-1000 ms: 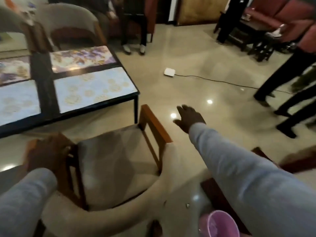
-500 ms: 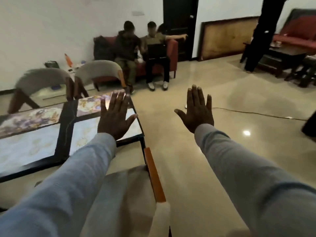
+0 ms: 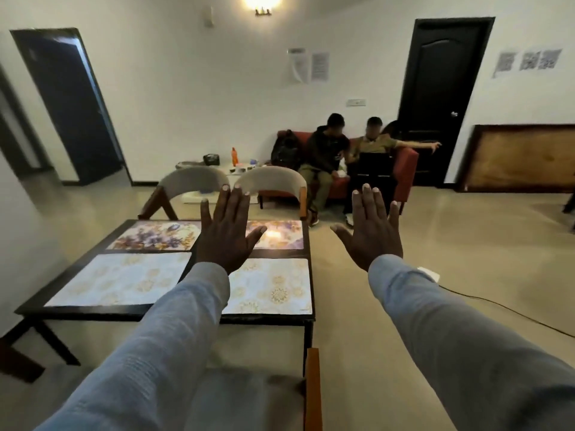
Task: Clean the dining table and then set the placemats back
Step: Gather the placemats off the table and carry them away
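Raised higher than half a second ago: left hand (image 3: 228,233) and right hand (image 3: 370,231), fingers spread, empty. Four placemats (image 3: 270,286) flat on tabletop (image 3: 193,317); task seemingly complete.

Both arms stretched forward toward 12 o'clock, grey sleeves to wrists. Left hand (image 3: 225,233) and right hand (image 3: 371,231) raised, backs to camera, fingers straight and spread, holding nothing.
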